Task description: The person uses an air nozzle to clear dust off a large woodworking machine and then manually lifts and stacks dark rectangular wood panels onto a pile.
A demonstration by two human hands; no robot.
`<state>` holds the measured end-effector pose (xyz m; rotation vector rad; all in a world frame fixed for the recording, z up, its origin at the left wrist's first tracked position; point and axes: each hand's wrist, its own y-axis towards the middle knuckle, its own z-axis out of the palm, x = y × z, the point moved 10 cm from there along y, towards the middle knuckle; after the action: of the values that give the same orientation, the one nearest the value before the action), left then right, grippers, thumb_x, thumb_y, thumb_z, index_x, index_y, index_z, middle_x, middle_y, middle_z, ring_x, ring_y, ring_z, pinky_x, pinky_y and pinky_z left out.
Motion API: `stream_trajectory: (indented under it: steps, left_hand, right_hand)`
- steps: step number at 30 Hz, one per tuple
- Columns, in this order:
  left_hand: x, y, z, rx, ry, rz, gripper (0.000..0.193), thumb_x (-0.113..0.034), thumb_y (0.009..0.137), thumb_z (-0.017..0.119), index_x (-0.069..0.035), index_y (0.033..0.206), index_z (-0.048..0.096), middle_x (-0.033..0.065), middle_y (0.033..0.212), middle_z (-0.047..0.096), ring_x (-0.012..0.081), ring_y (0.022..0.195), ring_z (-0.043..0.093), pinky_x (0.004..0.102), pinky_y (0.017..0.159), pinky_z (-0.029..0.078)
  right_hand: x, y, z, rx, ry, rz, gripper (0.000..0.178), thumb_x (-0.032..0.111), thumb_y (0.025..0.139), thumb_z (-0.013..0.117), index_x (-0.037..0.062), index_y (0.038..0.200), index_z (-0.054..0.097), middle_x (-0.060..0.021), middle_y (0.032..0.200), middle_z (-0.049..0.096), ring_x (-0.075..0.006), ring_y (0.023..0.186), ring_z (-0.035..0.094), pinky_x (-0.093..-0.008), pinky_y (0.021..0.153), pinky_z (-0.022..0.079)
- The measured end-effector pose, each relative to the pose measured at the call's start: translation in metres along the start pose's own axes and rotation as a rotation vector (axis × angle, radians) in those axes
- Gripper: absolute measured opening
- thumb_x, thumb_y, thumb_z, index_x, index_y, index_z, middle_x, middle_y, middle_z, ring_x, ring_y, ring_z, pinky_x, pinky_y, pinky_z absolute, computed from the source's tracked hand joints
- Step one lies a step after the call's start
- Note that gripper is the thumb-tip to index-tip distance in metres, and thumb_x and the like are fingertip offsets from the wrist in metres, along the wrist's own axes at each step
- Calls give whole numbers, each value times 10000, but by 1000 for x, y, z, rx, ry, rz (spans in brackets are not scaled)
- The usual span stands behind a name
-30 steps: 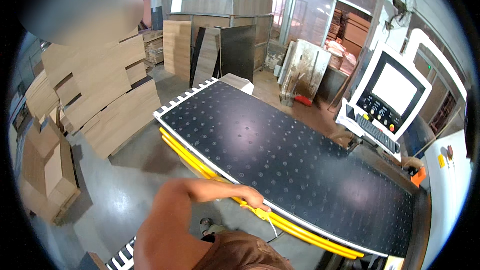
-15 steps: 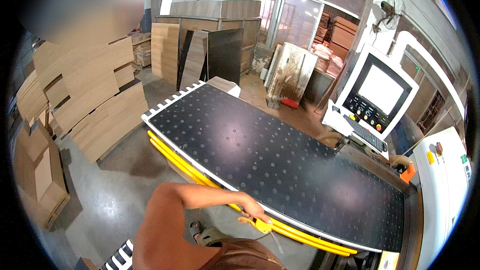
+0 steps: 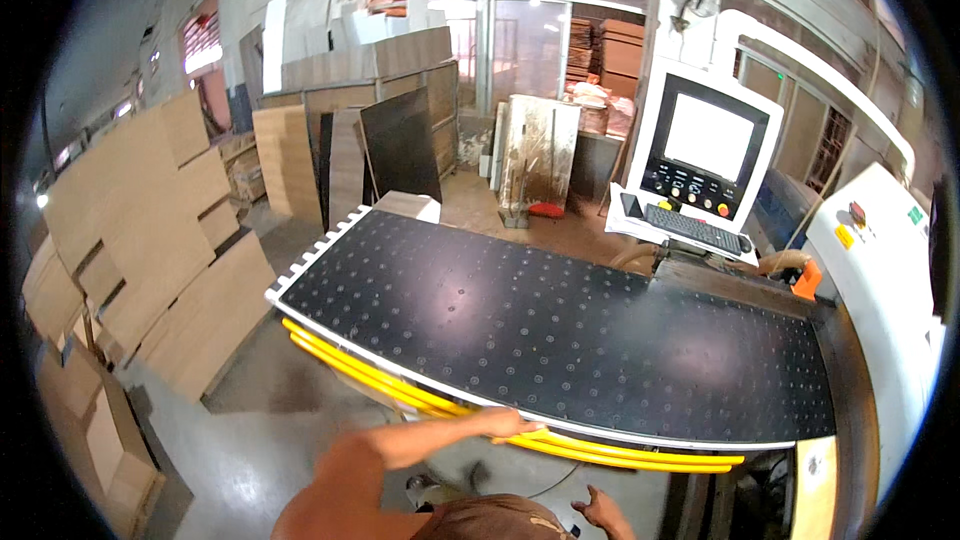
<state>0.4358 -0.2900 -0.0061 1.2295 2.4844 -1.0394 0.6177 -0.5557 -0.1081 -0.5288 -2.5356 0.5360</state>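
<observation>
My left hand point(image 3: 508, 424) is at the front edge of a long black table point(image 3: 600, 360) dotted with small round fittings. Its fingers bend over the yellow rails point(image 3: 640, 457) below that edge. What they close on is hidden; some yellow shows by the fingertips, and I cannot tell whether it is rail or a separate thing. Lower and to the right, apart from the table, my right hand point(image 3: 603, 513) has its forefinger and thumb spread, with nothing visible between them. A thin dark cord point(image 3: 558, 483) curves between the two hands.
A control panel point(image 3: 708, 145) with screen and keyboard point(image 3: 695, 227) stands behind the table. The white machine body point(image 3: 880, 250) closes the right end. Tall stacked wooden boards point(image 3: 150, 230) stand on the left. More panels point(image 3: 400, 145) lean at the back.
The view has turned slightly right. My right hand has come into view at the bottom. The yellow tool with a handle seen under my left hand no longer shows clearly.
</observation>
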Motion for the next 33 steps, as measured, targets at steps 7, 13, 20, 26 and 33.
stream_trajectory:
  steps: [7,13,20,26,33]
  left_hand:
    - [-162,-27,19,-358,-131,394,817,-672,995,383,-45,1520,394,252,1510,446,410,1342,488,478,1116,396]
    - [-119,-84,69,392,-287,487,636,-550,1005,528,-47,1393,537,148,1346,593,264,1253,550,402,1045,452]
    - [-80,-51,91,110,-474,458,392,-400,999,607,-15,947,654,92,933,692,169,935,618,351,862,480]
    - [5,24,84,-109,-302,349,409,-423,954,637,-18,907,617,137,885,621,266,839,594,427,754,464]
    - [21,30,75,-73,-289,409,410,-395,961,634,9,900,593,138,888,575,293,852,579,429,792,458]
  right_hand:
    - [114,-12,-78,-556,1196,-331,705,296,983,623,25,1538,284,-144,1420,500,-257,1193,567,-370,997,475]
    - [-1,-102,-247,-628,1522,-264,792,736,953,399,109,1428,493,-96,1093,679,-143,693,589,-285,521,490]
    - [33,-227,-277,409,428,85,824,765,922,443,2,1049,726,-159,974,731,-262,910,691,-393,820,531]
    - [26,-234,-329,214,114,383,795,768,931,425,64,1025,781,-90,842,752,-232,824,710,-370,783,538]
    - [15,-235,-305,372,-88,470,912,879,854,349,109,1130,752,-121,956,747,-315,966,698,-422,861,524]
